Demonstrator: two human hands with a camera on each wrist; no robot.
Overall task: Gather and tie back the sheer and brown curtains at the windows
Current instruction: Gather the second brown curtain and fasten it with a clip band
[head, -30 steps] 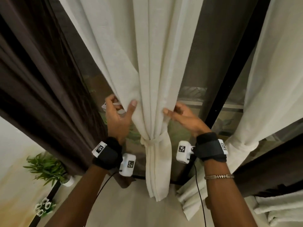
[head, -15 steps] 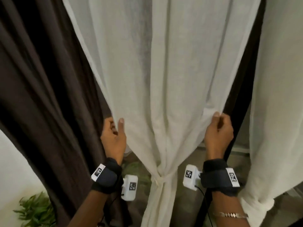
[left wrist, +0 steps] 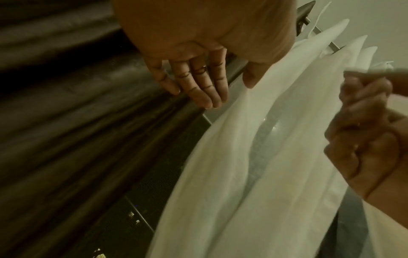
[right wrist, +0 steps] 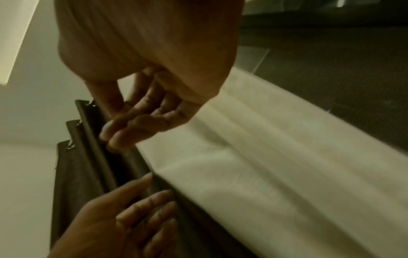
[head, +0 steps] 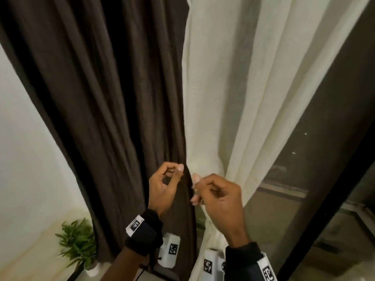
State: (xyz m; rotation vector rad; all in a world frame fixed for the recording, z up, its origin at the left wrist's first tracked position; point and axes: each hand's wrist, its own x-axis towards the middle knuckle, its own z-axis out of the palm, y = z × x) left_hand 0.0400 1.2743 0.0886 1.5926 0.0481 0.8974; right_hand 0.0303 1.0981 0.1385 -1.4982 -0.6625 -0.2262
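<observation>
A brown curtain (head: 101, 98) hangs loose on the left. Beside it a sheer cream curtain (head: 233, 98) narrows to a gathered waist behind my right wrist. My left hand (head: 172, 173) is at the brown curtain's right edge, with relaxed fingers (right wrist: 154, 197) touching the fold and the thumb (left wrist: 249, 82) against the sheer cloth. My right hand (head: 203, 189) hovers in front of the seam between the two curtains. Its fingers (right wrist: 123, 132) are half curled beside the brown edge, and nothing shows between them and the thumb.
A dark mesh window screen (head: 324, 138) and a black frame (head: 345, 189) lie right of the sheer curtain. A pale wall (head: 24, 159) is on the left, with a small potted plant (head: 79, 242) on a stand low beside the brown curtain.
Both hands have left the outer edges of the sheer curtain and come together at the brown curtain's edge. My view has swung left onto the brown curtain.
</observation>
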